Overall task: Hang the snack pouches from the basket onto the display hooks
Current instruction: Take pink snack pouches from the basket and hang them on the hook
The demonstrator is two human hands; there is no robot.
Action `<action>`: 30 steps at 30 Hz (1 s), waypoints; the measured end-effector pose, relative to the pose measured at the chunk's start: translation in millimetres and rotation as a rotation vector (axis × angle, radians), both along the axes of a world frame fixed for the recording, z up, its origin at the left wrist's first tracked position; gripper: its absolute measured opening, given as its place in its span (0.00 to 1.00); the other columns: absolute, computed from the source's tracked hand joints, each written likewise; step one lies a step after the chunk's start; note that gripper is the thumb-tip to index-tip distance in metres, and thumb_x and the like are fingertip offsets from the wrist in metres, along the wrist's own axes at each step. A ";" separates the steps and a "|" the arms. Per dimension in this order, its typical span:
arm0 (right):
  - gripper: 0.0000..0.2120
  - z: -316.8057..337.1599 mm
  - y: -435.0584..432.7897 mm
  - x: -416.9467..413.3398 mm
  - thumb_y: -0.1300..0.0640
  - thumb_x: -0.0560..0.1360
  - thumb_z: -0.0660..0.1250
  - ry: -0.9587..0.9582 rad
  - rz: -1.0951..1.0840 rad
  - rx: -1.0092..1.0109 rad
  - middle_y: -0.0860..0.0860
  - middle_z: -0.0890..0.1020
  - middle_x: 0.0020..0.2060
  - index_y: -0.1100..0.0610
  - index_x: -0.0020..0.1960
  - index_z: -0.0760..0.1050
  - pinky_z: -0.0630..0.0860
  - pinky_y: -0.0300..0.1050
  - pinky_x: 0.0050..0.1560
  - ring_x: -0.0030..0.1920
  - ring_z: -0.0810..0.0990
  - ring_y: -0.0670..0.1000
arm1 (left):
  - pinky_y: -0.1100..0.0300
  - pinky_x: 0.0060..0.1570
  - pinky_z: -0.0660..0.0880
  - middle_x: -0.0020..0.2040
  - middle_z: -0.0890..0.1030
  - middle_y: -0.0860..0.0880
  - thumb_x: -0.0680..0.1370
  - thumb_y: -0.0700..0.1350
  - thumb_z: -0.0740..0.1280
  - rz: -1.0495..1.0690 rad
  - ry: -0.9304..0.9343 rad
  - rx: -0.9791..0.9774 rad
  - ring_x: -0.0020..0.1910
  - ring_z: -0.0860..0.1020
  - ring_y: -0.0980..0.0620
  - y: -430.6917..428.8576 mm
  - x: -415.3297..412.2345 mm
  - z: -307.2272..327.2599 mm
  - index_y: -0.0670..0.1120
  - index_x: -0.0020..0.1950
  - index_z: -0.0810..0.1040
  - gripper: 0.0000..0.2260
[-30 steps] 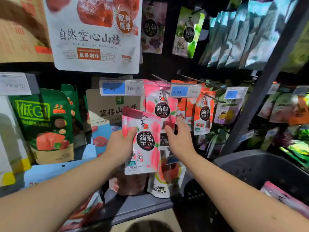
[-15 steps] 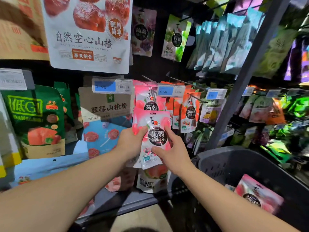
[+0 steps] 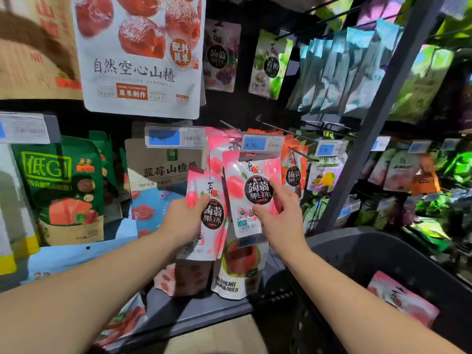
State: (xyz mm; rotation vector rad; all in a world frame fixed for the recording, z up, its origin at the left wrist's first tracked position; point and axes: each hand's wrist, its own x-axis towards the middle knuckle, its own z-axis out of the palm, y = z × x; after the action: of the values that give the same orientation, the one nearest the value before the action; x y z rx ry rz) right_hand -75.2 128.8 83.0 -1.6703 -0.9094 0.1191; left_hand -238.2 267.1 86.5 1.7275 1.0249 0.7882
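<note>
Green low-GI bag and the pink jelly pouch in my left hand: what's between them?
In the head view, a brown-and-blue paper bag hangs between the green low-GI bag and the pink jelly pouch that the left hand grips.

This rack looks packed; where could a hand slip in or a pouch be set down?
Free: grey shelf edge below the guava pouch; basket floor beside its pink pouch. Crowded: hanging pouches around the left hand and right hand.

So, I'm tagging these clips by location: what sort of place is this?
Most likely a shop's snack aisle: price tags on display hooks, rows of hanging packets, and a basket.
</note>
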 end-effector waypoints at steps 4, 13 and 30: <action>0.35 0.6 3.1 1.7 0.56 0.76 0.75 0.015 -0.010 -0.008 0.48 0.67 0.72 0.46 0.79 0.66 0.62 0.45 0.77 0.73 0.66 0.45 | 0.58 0.31 0.67 0.30 0.77 0.44 0.83 0.55 0.64 -0.005 -0.015 -0.009 0.29 0.74 0.47 0.2 -2.7 1.0 0.42 0.35 0.74 0.22; 0.35 -9.8 22.3 10.2 0.55 0.75 0.76 -0.015 -0.040 -0.061 0.50 0.68 0.69 0.47 0.78 0.66 0.64 0.41 0.73 0.70 0.68 0.47 | 0.56 0.31 0.65 0.28 0.75 0.46 0.83 0.56 0.64 0.015 -0.004 0.046 0.30 0.73 0.47 2.3 -2.5 4.1 0.44 0.31 0.71 0.23; 0.28 -45.6 138.5 56.0 0.56 0.72 0.73 -0.070 -0.035 -0.058 0.52 0.75 0.63 0.40 0.69 0.72 0.75 0.33 0.60 0.54 0.75 0.32 | 0.61 0.27 0.69 0.23 0.75 0.49 0.82 0.55 0.64 0.078 0.016 0.068 0.24 0.73 0.54 41.1 -35.1 0.7 0.44 0.32 0.71 0.23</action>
State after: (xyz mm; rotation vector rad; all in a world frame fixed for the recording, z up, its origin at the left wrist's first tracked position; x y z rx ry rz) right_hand -19.2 267.3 37.4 -1.7526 -0.9363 0.0637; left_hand -273.3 308.2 87.2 1.7624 1.0932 0.8686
